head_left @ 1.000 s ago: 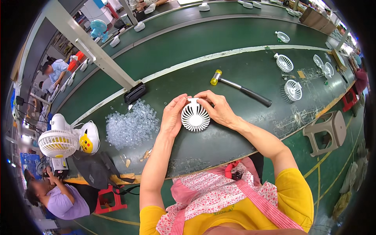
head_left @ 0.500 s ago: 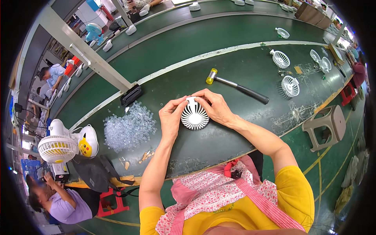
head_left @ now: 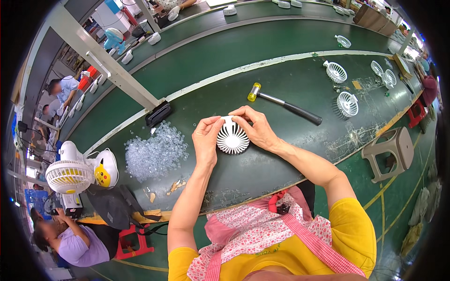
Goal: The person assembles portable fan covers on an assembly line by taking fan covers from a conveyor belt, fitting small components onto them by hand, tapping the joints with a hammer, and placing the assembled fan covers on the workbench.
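A round white slatted fan housing (head_left: 233, 139) rests on the dark green worktop in front of me, its short neck pointing away. My left hand (head_left: 206, 136) pinches the neck's left side with thumb and forefinger. On the other side, my right hand (head_left: 255, 125) is closed on the same neck, thumb and fingertips pressed to it. Whether a smaller part sits between the fingertips cannot be made out. Left of my hands spreads a heap of small clear plastic pieces (head_left: 157, 152). Beyond my right hand lies a mallet (head_left: 286, 104) with a yellow-faced head and black grip.
More white fan housings (head_left: 347, 104) lie at the right. A black case (head_left: 158, 114) stands by a white post. At the left are a white desk fan (head_left: 70, 173) and a black bag (head_left: 115, 206). A conveyor belt (head_left: 243, 44) runs behind; a grey stool (head_left: 391, 152) stands right.
Both hands stay on the fan housing's neck, with only a slight shift of the left hand. On the belt, white housings have moved a little.
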{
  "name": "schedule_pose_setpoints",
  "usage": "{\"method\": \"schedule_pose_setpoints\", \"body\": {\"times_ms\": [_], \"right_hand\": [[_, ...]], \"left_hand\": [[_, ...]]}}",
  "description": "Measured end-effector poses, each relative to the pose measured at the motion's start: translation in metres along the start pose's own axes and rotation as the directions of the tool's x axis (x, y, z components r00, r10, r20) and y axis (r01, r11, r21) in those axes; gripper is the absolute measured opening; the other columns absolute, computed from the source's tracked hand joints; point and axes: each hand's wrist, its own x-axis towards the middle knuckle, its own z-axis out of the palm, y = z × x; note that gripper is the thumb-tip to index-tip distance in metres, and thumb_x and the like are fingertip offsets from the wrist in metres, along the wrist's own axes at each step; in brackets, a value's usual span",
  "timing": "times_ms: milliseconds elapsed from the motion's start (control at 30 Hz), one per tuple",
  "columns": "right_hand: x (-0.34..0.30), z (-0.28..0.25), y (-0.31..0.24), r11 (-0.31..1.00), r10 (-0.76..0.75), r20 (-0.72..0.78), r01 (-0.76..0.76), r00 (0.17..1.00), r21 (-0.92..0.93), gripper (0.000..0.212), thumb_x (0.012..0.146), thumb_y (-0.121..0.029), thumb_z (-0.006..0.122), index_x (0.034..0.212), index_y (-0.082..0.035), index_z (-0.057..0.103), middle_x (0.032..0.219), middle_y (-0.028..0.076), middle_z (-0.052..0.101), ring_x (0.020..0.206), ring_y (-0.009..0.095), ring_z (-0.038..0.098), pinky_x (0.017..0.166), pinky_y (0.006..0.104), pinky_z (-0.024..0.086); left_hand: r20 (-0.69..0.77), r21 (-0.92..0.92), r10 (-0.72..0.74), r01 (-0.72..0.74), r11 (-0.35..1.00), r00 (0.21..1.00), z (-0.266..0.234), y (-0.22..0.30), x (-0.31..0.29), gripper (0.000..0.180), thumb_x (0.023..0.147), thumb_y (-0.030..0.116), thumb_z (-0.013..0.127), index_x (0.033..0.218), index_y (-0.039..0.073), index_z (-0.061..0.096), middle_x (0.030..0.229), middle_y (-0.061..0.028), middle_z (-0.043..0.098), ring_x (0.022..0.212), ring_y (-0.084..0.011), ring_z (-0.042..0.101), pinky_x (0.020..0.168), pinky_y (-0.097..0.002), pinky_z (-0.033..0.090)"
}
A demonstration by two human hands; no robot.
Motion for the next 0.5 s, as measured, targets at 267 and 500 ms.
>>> {"method": "schedule_pose_setpoints", "body": {"times_ms": [267,500], "right_hand": [[0.002,-0.006,-0.008,0.998,-0.021,0.070,0.017,0.997,0.062,0.015,0.095,-0.008,0.063,0.106,0.002,0.064,0.088,0.009,0.068,0.074,0.016,0.063,0.066,0.0293,0.051],[-0.002,-0.002,-0.008,0.999,-0.029,-0.021,0.029,0.999,-0.034,0.015,0.096,-0.008,0.062,0.107,0.002,0.062,0.088,0.011,0.067,0.072,0.017,0.064,0.064,0.0309,0.050]], "left_hand": [[0.133,0.082,-0.023,0.012,0.997,0.991,-0.011,0.007,0.005,0.016,0.090,0.004,0.072,0.105,0.000,0.072,0.104,-0.0066,0.071,0.092,-0.0085,0.063,0.085,-0.0249,0.051],[0.045,0.521,0.380,-0.346,0.780,0.924,0.009,0.009,-0.009,0.016,0.088,0.005,0.072,0.104,0.003,0.075,0.101,-0.0083,0.070,0.102,-0.0182,0.061,0.090,-0.0306,0.049]]}}
